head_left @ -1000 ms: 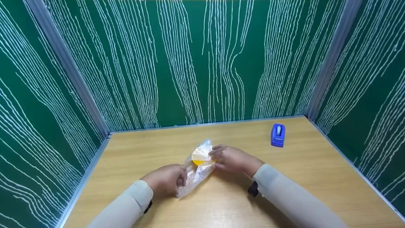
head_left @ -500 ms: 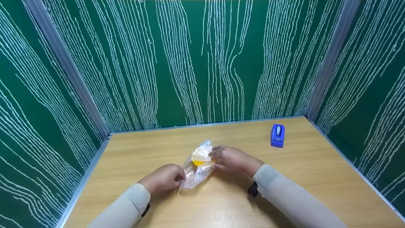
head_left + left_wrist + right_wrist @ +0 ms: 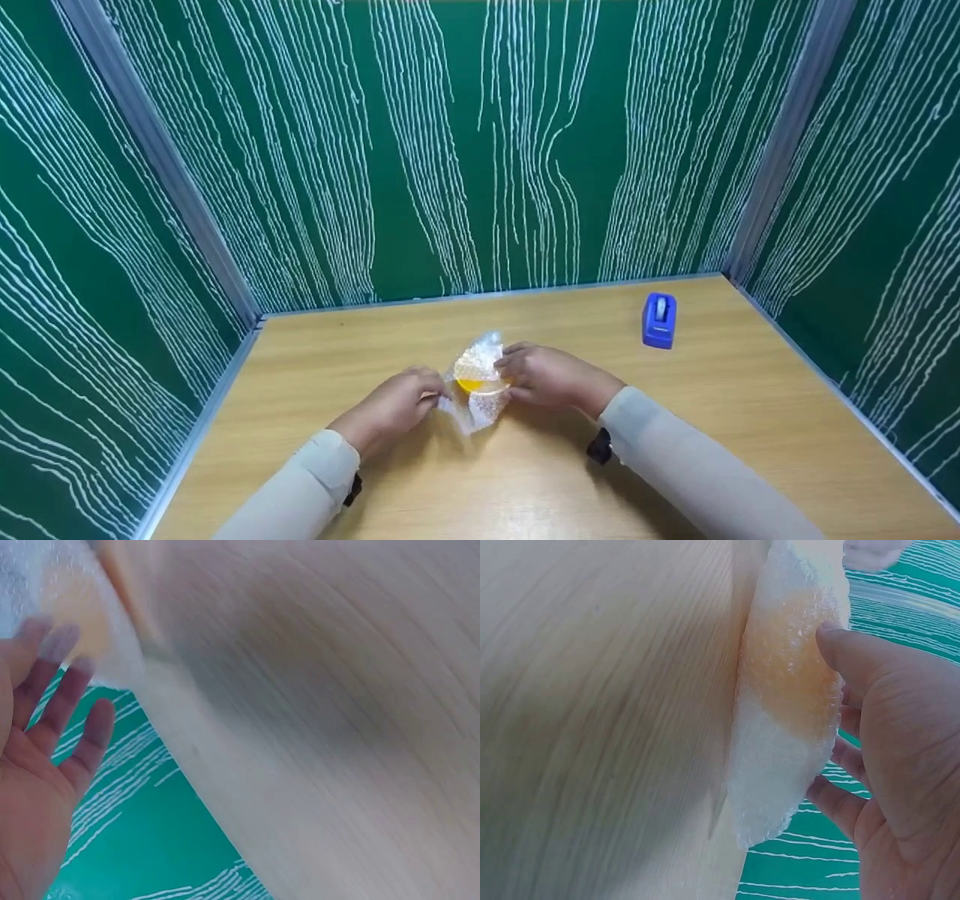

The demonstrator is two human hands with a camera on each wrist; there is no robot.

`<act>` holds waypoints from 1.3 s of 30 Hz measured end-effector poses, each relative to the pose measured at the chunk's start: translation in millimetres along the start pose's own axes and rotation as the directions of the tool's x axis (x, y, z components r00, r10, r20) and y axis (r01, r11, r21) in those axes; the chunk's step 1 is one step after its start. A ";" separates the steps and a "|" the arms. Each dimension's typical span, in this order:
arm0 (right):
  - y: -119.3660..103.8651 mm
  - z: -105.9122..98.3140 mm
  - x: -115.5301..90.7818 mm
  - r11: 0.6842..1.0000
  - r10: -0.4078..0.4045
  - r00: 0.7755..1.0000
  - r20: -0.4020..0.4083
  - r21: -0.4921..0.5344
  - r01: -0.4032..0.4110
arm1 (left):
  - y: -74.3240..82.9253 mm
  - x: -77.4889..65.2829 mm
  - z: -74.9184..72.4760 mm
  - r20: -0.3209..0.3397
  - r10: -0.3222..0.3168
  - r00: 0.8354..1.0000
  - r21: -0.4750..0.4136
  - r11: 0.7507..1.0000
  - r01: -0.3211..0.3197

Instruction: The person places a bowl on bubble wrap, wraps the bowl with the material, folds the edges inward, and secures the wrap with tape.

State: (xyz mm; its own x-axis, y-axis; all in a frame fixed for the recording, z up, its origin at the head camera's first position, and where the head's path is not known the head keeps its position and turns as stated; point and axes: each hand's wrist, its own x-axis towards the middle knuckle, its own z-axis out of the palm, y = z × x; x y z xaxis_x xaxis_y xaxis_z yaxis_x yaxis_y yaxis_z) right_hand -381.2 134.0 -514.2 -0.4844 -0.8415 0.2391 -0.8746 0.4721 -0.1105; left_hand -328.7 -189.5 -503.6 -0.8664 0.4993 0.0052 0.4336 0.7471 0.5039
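A sheet of clear bubble wrap [image 3: 480, 360] lies partly folded over a round yellow object [image 3: 470, 385] in the middle of the table. Only a strip of yellow shows bare in the head view; its kind is hidden. My left hand [image 3: 397, 405] pinches the wrap's loose left end, lifted a little off the wood. On the other side, my right hand [image 3: 544, 375] holds the wrapped bundle, thumb toward the near side and fingers over its far side. In the right wrist view the yellow object glows orange through the bubble wrap [image 3: 769, 765].
A blue tape dispenser [image 3: 658, 321] stands at the back right of the wooden table [image 3: 337, 341]. Green panels [image 3: 420, 255] with wavy white lines enclose the table at the back and sides, joined by grey posts.
My left hand has moved away from me and slightly right, carrying the loose end of the bubble wrap up toward the yellow object. The right hand has stayed in place.
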 end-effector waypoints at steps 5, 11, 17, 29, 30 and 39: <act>0.5 -1.0 0.5 1.000 -0.004 1.000 0.009 -0.022 0.004 | 8.3 13.3 1.5 -0.067 0.097 0.993 -0.035 0.994 -0.100; 0.8 -1.4 2.2 0.998 -0.037 0.999 0.017 -0.041 0.037 | 17.0 30.4 5.9 -0.080 0.072 0.994 -0.098 0.992 -0.080; 0.5 -1.8 3.0 0.998 -0.018 0.999 0.029 -0.053 0.020 | 25.1 48.1 11.1 -0.120 0.006 0.993 -0.038 0.999 -0.010; 3.9 -2.1 6.9 0.990 -0.120 0.993 0.009 -0.080 0.120 | 34.0 68.7 20.0 -0.242 -0.090 0.966 0.068 0.992 0.109; 4.2 -1.9 6.9 0.988 -0.129 0.992 0.005 -0.088 0.129 | 33.8 70.0 21.3 -0.248 -0.098 0.964 0.066 0.991 0.117; 0.7 -2.5 -0.3 0.983 -0.133 0.989 -0.056 -0.132 0.125 | 30.0 75.3 31.4 -0.284 -0.117 0.952 0.020 0.992 0.128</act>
State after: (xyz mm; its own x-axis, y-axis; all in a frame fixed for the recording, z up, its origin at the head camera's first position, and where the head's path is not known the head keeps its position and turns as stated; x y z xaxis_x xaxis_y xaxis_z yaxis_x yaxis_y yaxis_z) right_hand -381.6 135.2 -512.0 -0.3616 -0.8808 0.3057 -0.9180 0.3936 0.0483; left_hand -373.1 -115.8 -515.2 -0.9458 0.2626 0.1913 0.3236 0.8136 0.4831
